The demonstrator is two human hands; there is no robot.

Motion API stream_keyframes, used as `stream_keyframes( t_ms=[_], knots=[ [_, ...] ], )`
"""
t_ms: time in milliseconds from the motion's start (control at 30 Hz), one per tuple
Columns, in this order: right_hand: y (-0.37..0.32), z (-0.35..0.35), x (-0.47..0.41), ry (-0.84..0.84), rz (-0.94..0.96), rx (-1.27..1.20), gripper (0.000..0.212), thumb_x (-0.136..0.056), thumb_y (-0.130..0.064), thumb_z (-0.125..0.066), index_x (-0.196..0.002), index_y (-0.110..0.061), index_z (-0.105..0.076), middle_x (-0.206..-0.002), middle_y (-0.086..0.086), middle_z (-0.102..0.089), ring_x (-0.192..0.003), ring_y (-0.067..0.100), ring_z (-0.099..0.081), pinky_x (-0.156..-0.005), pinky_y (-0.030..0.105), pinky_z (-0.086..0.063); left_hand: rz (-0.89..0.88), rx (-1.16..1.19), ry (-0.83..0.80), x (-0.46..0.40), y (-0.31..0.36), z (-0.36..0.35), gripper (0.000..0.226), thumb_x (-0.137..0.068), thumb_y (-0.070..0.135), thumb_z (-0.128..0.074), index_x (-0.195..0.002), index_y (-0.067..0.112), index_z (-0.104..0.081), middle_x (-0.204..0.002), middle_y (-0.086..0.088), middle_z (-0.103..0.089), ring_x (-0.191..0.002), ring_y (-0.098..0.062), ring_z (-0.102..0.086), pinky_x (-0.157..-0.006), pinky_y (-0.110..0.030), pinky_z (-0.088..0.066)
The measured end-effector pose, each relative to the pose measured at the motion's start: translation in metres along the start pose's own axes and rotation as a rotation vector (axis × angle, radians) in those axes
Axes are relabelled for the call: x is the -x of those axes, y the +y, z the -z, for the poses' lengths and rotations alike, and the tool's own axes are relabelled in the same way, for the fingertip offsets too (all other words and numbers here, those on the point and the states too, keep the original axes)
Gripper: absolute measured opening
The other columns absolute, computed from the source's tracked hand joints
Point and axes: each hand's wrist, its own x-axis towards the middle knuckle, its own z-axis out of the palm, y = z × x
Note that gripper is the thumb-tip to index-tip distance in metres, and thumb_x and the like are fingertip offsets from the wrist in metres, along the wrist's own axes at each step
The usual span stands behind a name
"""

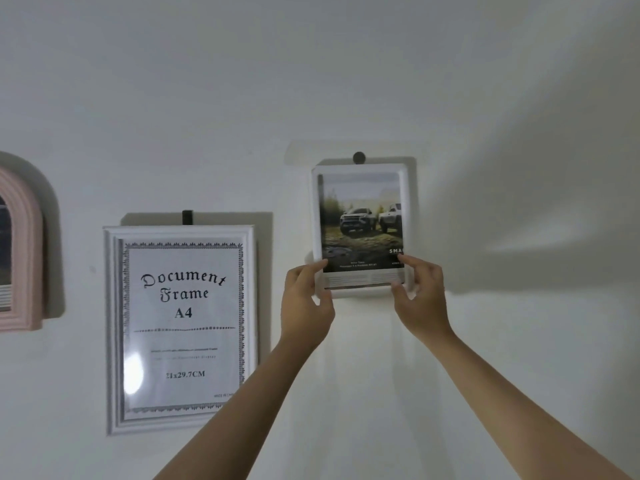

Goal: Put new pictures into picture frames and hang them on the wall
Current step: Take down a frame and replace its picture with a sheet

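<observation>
Far left on the wall [346, 81], pink arched frame [20, 251], partly cut off. Next right, A4 frame [180, 327] hanging from a dark hook [187, 217], stock insert showing, not yet swapped. Centre-right, small white frame [360, 230] with a car picture, flat against the wall just under a round hook [359, 157]. Left hand [306, 299] pinches its lower left corner; right hand [420, 292] grips the lower right corner, thumb on the front. Judged light and stiff, glazing likely fragile and slick; hold by the rim at both bottom corners, fingers off the pane, until it catches.
</observation>
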Motion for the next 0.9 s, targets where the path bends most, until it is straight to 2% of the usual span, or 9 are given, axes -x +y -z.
stream_keyframes(
  t_ms=[67,133,300,467,533,633,733,833,900],
  knots=[
    [0.003,0.000,-0.002,0.008,-0.017,-0.037,0.050,-0.080,0.002,-0.061,-0.126,-0.017,-0.054,-0.118,0.002,-0.042,-0.107,0.010,-0.046,-0.099,0.036,-0.044,0.081,0.089,-0.004,-0.004,0.002,-0.003,0.051,-0.083,-0.005,-0.058,-0.118,0.032,-0.056,-0.114,0.010,-0.045,-0.095,-0.003,-0.056,-0.088,-0.024,-0.051],
    [0.005,0.001,-0.003,0.018,-0.027,-0.063,0.050,-0.080,0.003,-0.062,-0.125,-0.018,-0.054,-0.115,0.000,-0.040,-0.104,0.015,-0.049,-0.097,0.035,-0.044,0.138,0.163,-0.009,-0.006,0.003,-0.004,0.056,-0.080,-0.012,-0.057,-0.114,0.033,-0.058,-0.117,0.008,-0.046,-0.099,-0.007,-0.059,-0.086,-0.026,-0.054],
    [-0.002,0.006,-0.004,0.007,-0.032,-0.111,0.050,-0.080,0.000,-0.066,-0.123,-0.024,-0.055,-0.113,-0.002,-0.040,-0.090,0.008,-0.050,-0.087,0.024,-0.043,0.100,0.182,-0.005,-0.006,0.003,0.005,0.055,-0.079,-0.013,-0.059,-0.112,0.031,-0.062,-0.116,0.007,-0.047,-0.104,-0.011,-0.059,-0.077,-0.021,-0.057],
    [-0.029,0.006,0.012,-0.007,0.000,-0.118,0.049,-0.080,-0.002,-0.068,-0.123,-0.024,-0.055,-0.114,-0.002,-0.041,-0.094,0.014,-0.052,-0.086,0.028,-0.048,0.105,0.221,-0.012,0.007,0.010,0.036,0.054,-0.080,-0.012,-0.060,-0.113,0.031,-0.060,-0.118,0.008,-0.046,-0.100,-0.010,-0.058,-0.069,-0.009,-0.052],
    [-0.046,0.003,0.029,-0.024,0.005,-0.116,0.049,-0.080,-0.003,-0.068,-0.123,-0.024,-0.055,-0.115,-0.002,-0.041,-0.092,0.009,-0.052,-0.084,0.026,-0.049,0.097,0.208,-0.022,0.020,0.008,0.057,0.055,-0.080,-0.009,-0.063,-0.113,0.035,-0.058,-0.118,0.011,-0.047,-0.099,-0.007,-0.057,-0.069,-0.007,-0.051],
    [-0.074,-0.005,0.064,-0.097,0.003,-0.095,0.054,-0.079,-0.002,-0.069,-0.124,-0.027,-0.054,-0.119,-0.004,-0.042,-0.090,0.007,-0.053,-0.078,0.015,-0.049,0.146,0.209,-0.047,0.049,-0.002,0.096,0.054,-0.079,-0.004,-0.066,-0.112,0.037,-0.057,-0.114,0.018,-0.050,-0.100,-0.007,-0.056,-0.076,-0.017,-0.055],
    [-0.103,-0.018,0.109,-0.189,-0.052,-0.119,0.058,-0.076,0.001,-0.072,-0.123,-0.028,-0.054,-0.117,-0.010,-0.046,-0.084,0.000,-0.053,-0.067,0.007,-0.047,0.236,0.200,-0.102,0.087,-0.018,0.145,0.052,-0.077,-0.003,-0.069,-0.113,0.034,-0.058,-0.115,0.016,-0.051,-0.099,-0.011,-0.057,-0.077,-0.024,-0.056],
    [-0.132,-0.041,0.166,-0.254,-0.118,-0.185,0.054,-0.073,-0.001,-0.075,-0.113,-0.033,-0.057,-0.113,-0.015,-0.049,-0.080,-0.006,-0.053,-0.061,0.010,-0.047,0.349,0.175,-0.160,0.132,-0.041,0.204,0.050,-0.076,-0.001,-0.071,-0.113,0.031,-0.058,-0.119,0.012,-0.052,-0.097,-0.013,-0.057,-0.067,-0.019,-0.055],
    [-0.148,-0.061,0.208,-0.262,-0.192,-0.257,0.044,-0.076,-0.002,-0.073,-0.102,-0.035,-0.060,-0.109,-0.010,-0.054,-0.086,-0.003,-0.057,-0.064,0.014,-0.049,0.420,0.175,-0.192,0.165,-0.059,0.242,0.049,-0.076,-0.001,-0.071,-0.111,0.032,-0.060,-0.120,0.012,-0.055,-0.095,-0.012,-0.058,-0.064,-0.019,-0.053]
  ],
)
